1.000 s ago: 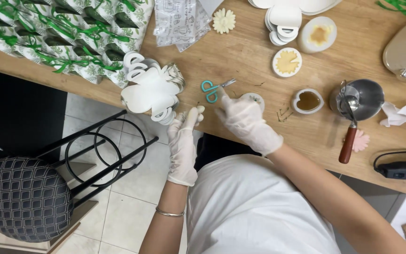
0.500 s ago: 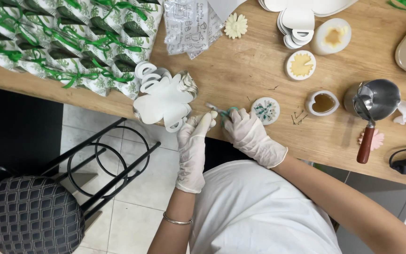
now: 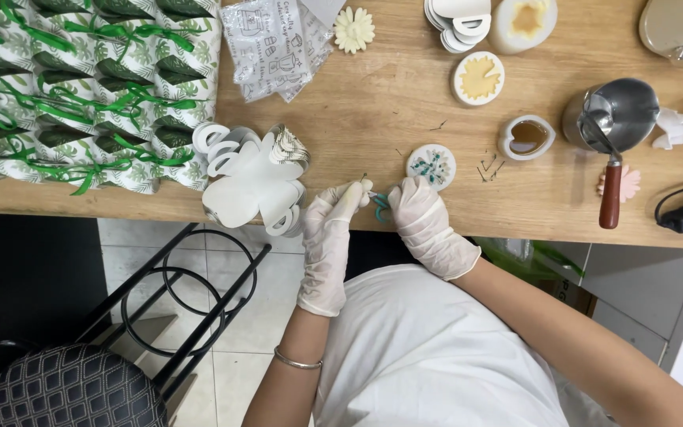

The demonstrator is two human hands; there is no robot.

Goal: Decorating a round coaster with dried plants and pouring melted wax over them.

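Observation:
Both my hands wear white gloves and meet at the front edge of the wooden table (image 3: 373, 103). My left hand (image 3: 332, 225) pinches a small thin piece (image 3: 364, 182) between its fingertips. My right hand (image 3: 422, 217) grips small teal-handled scissors (image 3: 379, 204), whose tips are right at that piece. Just beyond my right hand lies a round white disc with green flecks (image 3: 432, 166). A white folded paper box (image 3: 250, 186) stands just left of my left hand.
Leaf-print gift boxes with green ribbons (image 3: 81, 87) fill the table's left. Farther back lie a plastic packet (image 3: 270, 43), a daisy shape (image 3: 355, 30), round moulds (image 3: 480, 77), a heart mould (image 3: 527, 136) and a metal pot (image 3: 618, 115). A stool (image 3: 73, 387) stands below left.
The scissors lay on the table a second ago; now my right hand holds them. My right hand left the round disc, and both hands came together at the table's edge.

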